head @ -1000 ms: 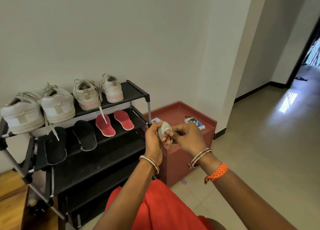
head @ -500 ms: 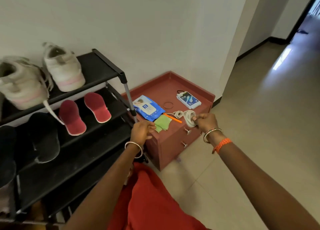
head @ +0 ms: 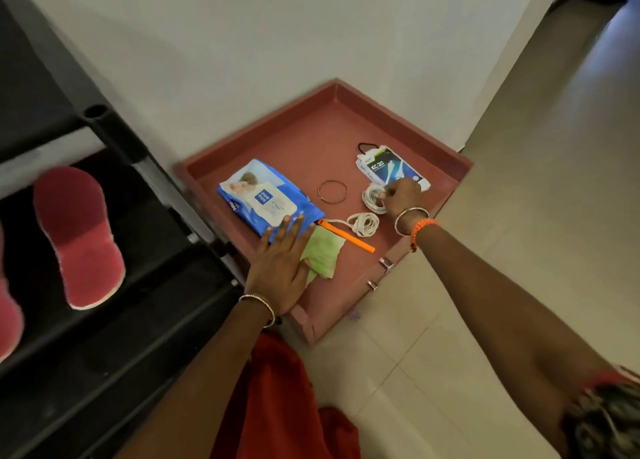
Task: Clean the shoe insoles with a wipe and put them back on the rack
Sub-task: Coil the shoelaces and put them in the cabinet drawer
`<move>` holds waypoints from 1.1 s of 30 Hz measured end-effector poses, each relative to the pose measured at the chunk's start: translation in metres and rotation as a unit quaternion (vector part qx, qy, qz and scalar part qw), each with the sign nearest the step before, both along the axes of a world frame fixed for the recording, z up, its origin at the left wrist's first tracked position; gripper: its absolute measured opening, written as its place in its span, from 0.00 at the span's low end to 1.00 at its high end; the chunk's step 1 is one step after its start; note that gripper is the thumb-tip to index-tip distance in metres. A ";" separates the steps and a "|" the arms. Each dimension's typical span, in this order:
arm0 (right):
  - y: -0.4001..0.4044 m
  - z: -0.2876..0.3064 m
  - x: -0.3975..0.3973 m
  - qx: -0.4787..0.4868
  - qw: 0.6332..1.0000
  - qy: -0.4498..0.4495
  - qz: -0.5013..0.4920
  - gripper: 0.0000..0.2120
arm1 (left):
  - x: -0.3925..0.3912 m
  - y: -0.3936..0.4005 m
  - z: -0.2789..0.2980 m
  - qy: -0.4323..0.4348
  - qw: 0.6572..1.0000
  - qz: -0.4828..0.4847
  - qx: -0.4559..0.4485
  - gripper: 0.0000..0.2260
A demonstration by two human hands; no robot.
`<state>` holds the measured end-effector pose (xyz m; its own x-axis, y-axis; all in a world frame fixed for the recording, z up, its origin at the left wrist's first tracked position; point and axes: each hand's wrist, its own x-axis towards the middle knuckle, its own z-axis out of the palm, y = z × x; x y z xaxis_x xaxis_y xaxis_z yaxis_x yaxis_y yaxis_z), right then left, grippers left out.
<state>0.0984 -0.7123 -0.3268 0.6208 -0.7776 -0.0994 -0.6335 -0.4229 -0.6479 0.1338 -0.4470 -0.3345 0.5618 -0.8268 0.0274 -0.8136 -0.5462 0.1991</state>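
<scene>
Left hand [head: 280,268] flat, fingers straight, touching wipe pack [head: 268,199] near cabinet top's [head: 311,140] left edge, likely steadying it; right hand [head: 403,195] pinches coiled lace [head: 372,197] near right edge; red insole [head: 78,237] on rack shelf [head: 166,285]

second red insole [head: 8,316] cut by left edge, rack [head: 104,337] blurred, mostly out of frame

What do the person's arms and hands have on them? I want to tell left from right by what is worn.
Both forearms are bare, with no sleeves in view. The left hand has a thin silvery bangle at its wrist. The right hand wears a similar silvery bangle plus a braided orange wristband just behind it. No rings or gloves are visible.
</scene>
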 end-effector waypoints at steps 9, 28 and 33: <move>-0.007 -0.008 0.019 -0.111 0.986 0.089 0.091 0.08 | 0.003 -0.001 -0.006 -0.012 0.999 0.002 0.033 0.30; 0.046 -0.054 -0.092 -0.009 0.993 0.005 -0.116 0.08 | 0.005 -0.002 -0.005 -0.019 0.998 0.001 0.066 0.35; 0.068 -0.092 -0.085 -0.068 0.982 0.176 0.025 0.12 | 0.007 -0.001 -0.009 -0.029 0.998 0.011 0.054 0.31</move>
